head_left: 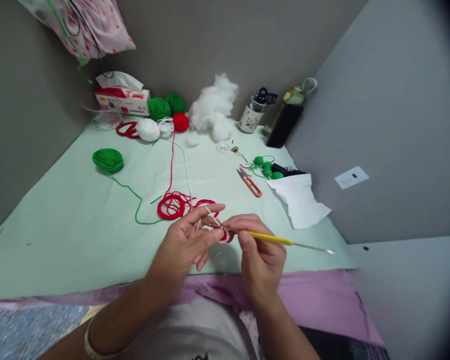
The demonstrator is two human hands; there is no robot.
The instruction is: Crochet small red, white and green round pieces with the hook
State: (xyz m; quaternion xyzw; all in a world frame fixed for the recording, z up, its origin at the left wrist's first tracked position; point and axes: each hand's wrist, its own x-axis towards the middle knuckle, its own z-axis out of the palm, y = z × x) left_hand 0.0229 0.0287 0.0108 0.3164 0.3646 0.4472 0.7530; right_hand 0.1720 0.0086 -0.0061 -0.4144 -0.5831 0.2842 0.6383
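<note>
Between thumb and fingers, my left hand (185, 240) pinches a small red-and-white crochet piece (225, 236), its forefinger stretched out. White yarn (211, 214) runs over that forefinger and down to the piece. My right hand (260, 252) grips a crochet hook (272, 237) with a yellow handle; its thin metal tip meets the piece, and the metal other end points right. Just beyond my left hand lie loose coils of red yarn (171, 207) on the pale green table cover. Fingers partly hide the crochet piece.
Orange thread snips (249, 183) and a crumpled white paper (300, 201) lie on the right. A green yarn ball (108, 160) sits at left. Behind are a tissue box (129, 101), a red yarn ball (180, 122), white stuffing (214, 107), a pen cup (252, 115) and a phone (285, 125).
</note>
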